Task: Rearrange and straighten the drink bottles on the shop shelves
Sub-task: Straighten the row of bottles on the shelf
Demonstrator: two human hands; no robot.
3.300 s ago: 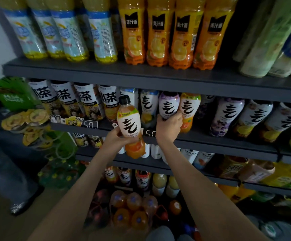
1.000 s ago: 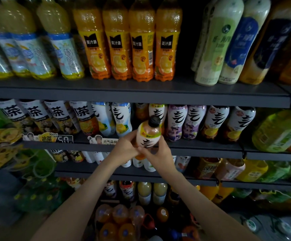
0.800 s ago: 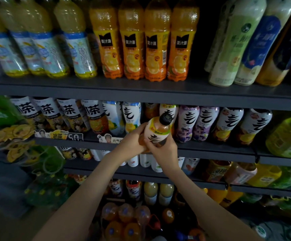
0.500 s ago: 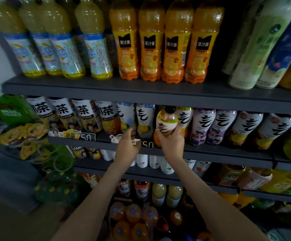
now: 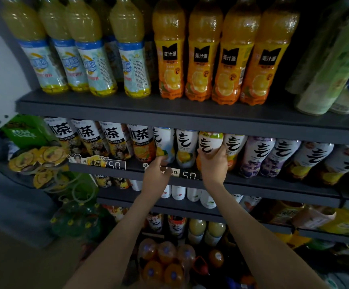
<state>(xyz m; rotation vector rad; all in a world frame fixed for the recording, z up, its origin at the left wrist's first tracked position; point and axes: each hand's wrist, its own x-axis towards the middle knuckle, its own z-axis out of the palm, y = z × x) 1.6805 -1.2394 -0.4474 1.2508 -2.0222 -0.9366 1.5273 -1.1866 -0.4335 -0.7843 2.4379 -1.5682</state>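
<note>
My right hand grips a white-labelled orange drink bottle that stands in the row on the middle shelf, between a yellow-bottomed bottle and another orange one. My left hand hovers at the shelf's front edge over the price strip, its fingertips reaching the base of a lemon bottle; I cannot tell if it holds it. Purple-labelled bottles follow to the right.
Iced-tea bottles fill the left of the middle shelf. The top shelf carries pale yellow bottles and orange juice bottles. Lower shelves and shrink-wrapped packs sit below. Green packs stand at the left.
The orange bottle went from both hands in front of the shelf into the row, now upright. My left hand let go and dropped to the shelf edge.
</note>
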